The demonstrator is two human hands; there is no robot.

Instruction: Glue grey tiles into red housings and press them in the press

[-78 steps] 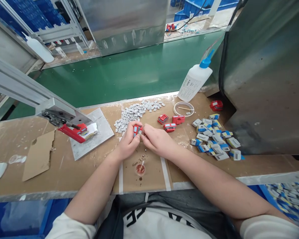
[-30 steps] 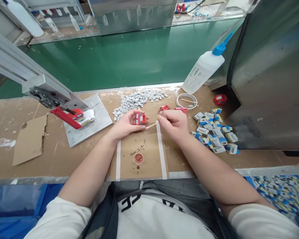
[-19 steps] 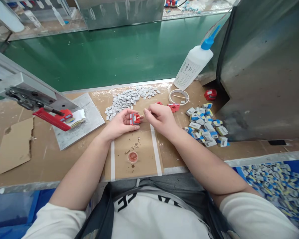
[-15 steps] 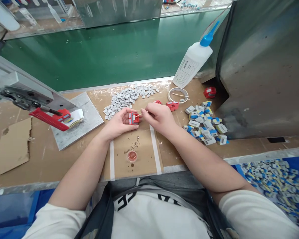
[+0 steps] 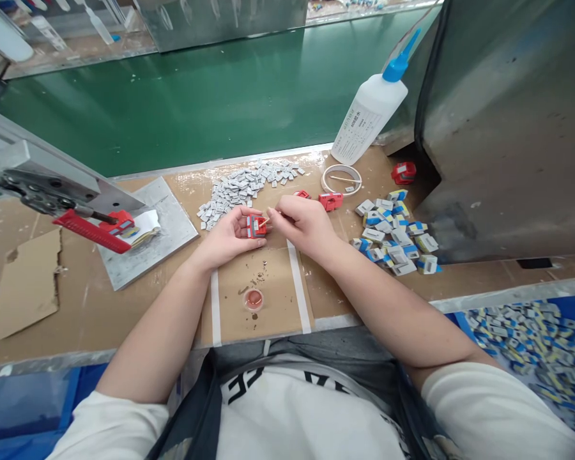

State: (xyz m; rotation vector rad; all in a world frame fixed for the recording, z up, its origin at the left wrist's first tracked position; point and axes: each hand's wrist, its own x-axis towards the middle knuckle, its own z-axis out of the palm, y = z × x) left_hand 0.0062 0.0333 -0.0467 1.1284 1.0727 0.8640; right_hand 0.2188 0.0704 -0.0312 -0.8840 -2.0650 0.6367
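My left hand grips a small red plastic housing with grey parts on its face, thumb below and fingers above. In my right hand a thin wooden stick is pinched, its tip against the front of the housing. Below the hands a small clear cup of reddish-brown liquid stands on the cardboard, with dark drops around it. Two more red housings lie just beyond my right hand, one partly hidden by it. Behind my left hand spreads a pile of small grey plates.
A roll of white tape and a white bottle with blue nozzle stand at the back. Blue, yellow and white blocks lie right. A toggle clamp over a metal plate is left. Blocks fill a blue bin.
The view has shifted slightly. My hands keep nearly the same pose, with the stick still at the red housing, which is turned a little.
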